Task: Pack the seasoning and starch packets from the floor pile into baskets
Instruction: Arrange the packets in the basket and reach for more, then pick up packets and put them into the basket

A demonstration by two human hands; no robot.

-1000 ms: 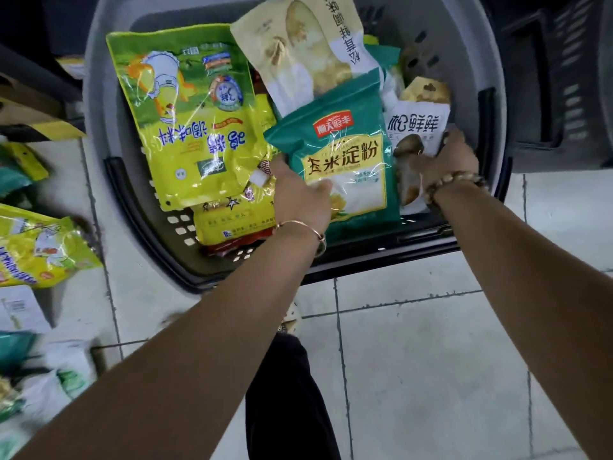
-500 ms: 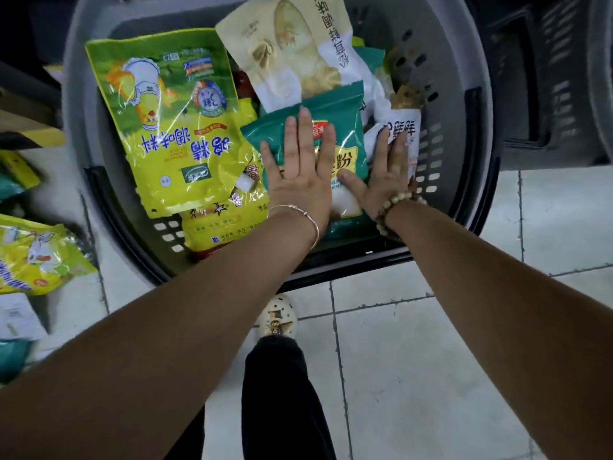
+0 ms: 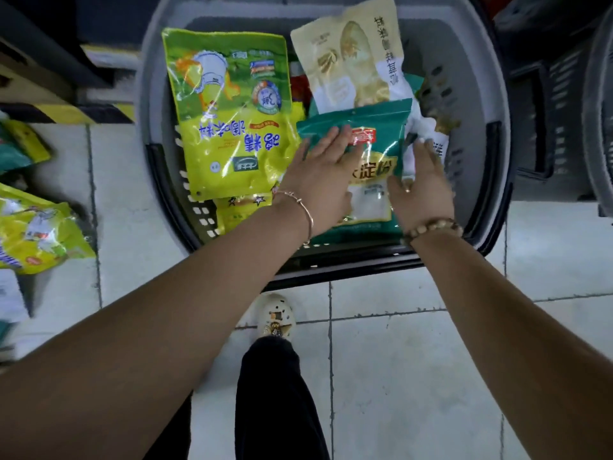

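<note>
Green starch packet [image 3: 381, 124]: it lies flat in the grey basket [image 3: 467, 48], in the near right part, on top of other packets. Its lower edge is near the black rim on the person's side.
Long axis of the packet: it runs from the near rim toward the far wall, the same way as both forearms.
Left hand [image 3: 326, 180]: palm down on the left half of the packet, fingers straight and together, pointing up the long axis. It presses and grips nothing.
Right hand [image 3: 423, 187]: it rests on the right edge of the packet, fingers loose and almost straight over a white packet [image 3: 428, 127]. Nothing is gripped.
Neighbours: a yellow-green chicken seasoning packet [image 3: 232, 127] touches on the left, and a cream packet [image 3: 351, 61] is tucked under the top edge.
Floor pile [image 3: 36, 234]: yellow packets lie on the tiles well to the left of the basket.
Nearer hand, my judgement: the starch packet seems settled, and the pile is on the left hand's side, so that hand has the shorter way.
</note>
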